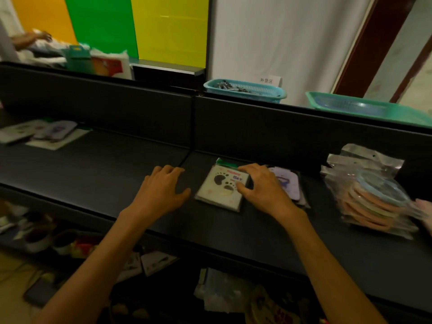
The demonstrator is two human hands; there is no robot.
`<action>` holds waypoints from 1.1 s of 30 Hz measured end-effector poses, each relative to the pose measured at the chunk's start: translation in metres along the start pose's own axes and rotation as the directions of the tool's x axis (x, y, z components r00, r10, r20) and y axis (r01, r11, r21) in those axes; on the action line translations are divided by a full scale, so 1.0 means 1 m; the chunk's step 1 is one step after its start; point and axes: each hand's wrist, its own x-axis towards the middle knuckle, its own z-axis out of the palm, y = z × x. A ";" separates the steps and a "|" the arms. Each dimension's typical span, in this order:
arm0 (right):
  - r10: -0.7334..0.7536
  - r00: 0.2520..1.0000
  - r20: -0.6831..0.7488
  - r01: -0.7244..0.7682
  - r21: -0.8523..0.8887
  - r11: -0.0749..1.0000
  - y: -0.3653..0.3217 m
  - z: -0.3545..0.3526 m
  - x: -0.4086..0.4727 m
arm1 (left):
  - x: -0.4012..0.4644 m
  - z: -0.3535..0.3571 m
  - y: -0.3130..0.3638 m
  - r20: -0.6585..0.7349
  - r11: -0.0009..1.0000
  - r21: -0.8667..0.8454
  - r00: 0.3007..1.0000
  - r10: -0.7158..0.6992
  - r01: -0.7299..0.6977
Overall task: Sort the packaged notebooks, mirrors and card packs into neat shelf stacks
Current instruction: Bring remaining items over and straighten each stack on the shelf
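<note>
Forearms: both bare arms reach up from the bottom edge toward the dark shelf (98,164).
Lower shelf: beneath the arms, blurred packets and dark cups lie in shadow; what they are cannot be told.
Left hand (161,190): palm down on the bare shelf, fingers spread and loosely bent, holding nothing, just left of the paw-print pack (221,187).
Right hand (261,188): fingers curled over the right edge of the paw-print pack, thumb pressing on its face.
Paw-print pack: a pale square packet with black paw marks and the word "DAY", flat on the shelf between the two hands, with a green packet edge (225,163) showing behind it.
Purple pack (288,183): lies just right of the paw-print pack, partly hidden under the right hand.
Mirrors (371,199): round, pink and blue rims in clear bags, stacked in a leaning pile at the right of the shelf, well apart from the hands.
Another person's fingertips (424,210): at the right edge, touching the mirror pile.
Far-left pile (44,133): flat packets lying loose on the same shelf.
Baskets: a teal one (245,91) with grey metal bits and a green one (364,106) stand on top of the shelf's back panel.
Room: white curtain, orange, green and yellow panels, a red-brown door frame.
</note>
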 end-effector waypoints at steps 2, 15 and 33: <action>-0.021 1.000 0.018 0.021 -0.006 1.000 -0.029 0.015 0.008 | -0.009 -0.008 -0.030 -0.003 1.000 0.005 1.000 -0.019 0.019; -0.055 0.994 0.095 0.057 -0.024 0.998 -0.208 0.121 0.056 | -0.067 -0.058 -0.242 0.016 0.995 -0.013 0.995 -0.097 0.097; -0.154 0.969 0.192 0.156 0.004 0.988 -0.373 0.234 0.196 | -0.041 -0.100 -0.458 -0.057 0.973 0.031 0.972 -0.226 0.228</action>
